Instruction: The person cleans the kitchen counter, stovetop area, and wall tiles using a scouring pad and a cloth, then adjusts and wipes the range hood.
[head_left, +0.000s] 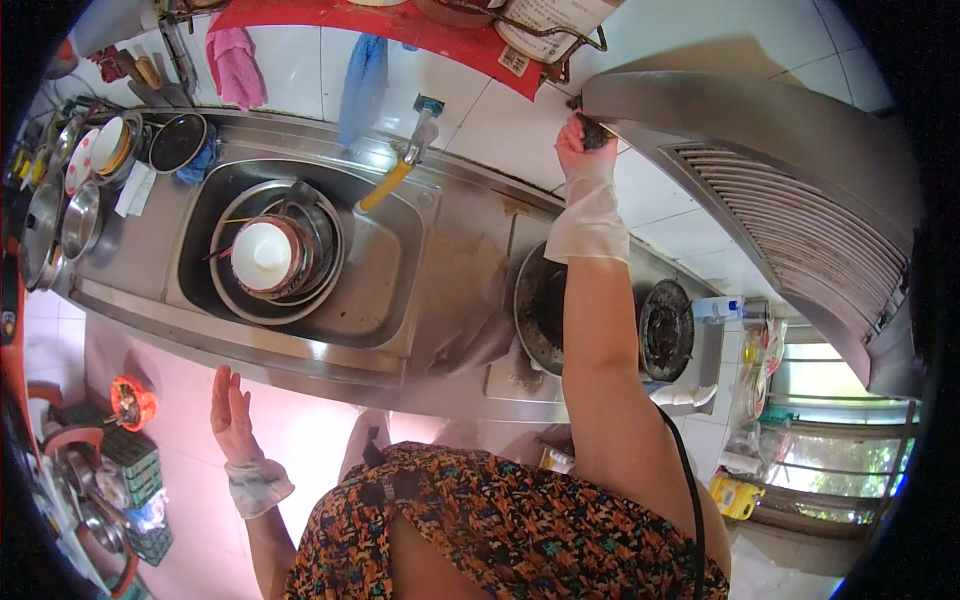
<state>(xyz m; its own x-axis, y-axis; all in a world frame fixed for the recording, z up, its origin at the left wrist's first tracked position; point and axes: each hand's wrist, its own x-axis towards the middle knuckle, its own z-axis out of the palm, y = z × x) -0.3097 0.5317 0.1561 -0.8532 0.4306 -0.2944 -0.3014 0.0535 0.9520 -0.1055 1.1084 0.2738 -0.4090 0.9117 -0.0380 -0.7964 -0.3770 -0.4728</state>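
My right hand (585, 154), in a translucent glove, is raised to the left edge of the stainless steel range hood (720, 105). Its fingers close on a dark scouring pad (595, 133), which rests against or close to the hood's edge; exact contact cannot be told. My left hand (234, 420), gloved too, hangs over the floor before the counter, fingers apart and holding nothing. Below my right forearm lies a wok (536, 322) on the cooktop. The steel sink (375, 277) holds a large metal basin (225, 289) with stacked bowls (262, 255).
A faucet (420, 139) with a yellow hose (384, 186) reaches over the sink. A second dark pan (666, 330) stands right of my forearm. Plates and pots crowd the counter's left end. A red shelf (450, 45) with containers hangs above, and cloths hang on the tiled wall.
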